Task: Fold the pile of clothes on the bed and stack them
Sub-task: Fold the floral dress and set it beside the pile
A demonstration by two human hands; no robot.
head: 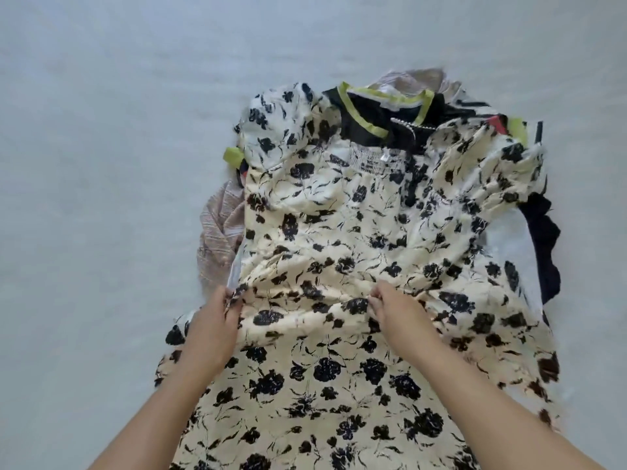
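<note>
A cream fabric dress with black flower print [356, 232] is lying spread over a pile of other clothes on a pale grey bed sheet [101, 147]. The left hand [213, 320] is pinching the dress's left edge, while the right hand [395, 312] is pinching a fold near its middle. A black garment with lime-green trim [373, 113] and a pinkish striped cloth [220, 232] are poking out from beneath.

So the bed [112, 137] is covered in a plain pale grey-blue sheet, pretty smooth. A heap of clothes sits on it, topped by a cream dress with black flowers [342, 239], with a pinkish striped fabric piece [220, 232] poking out left.
</note>
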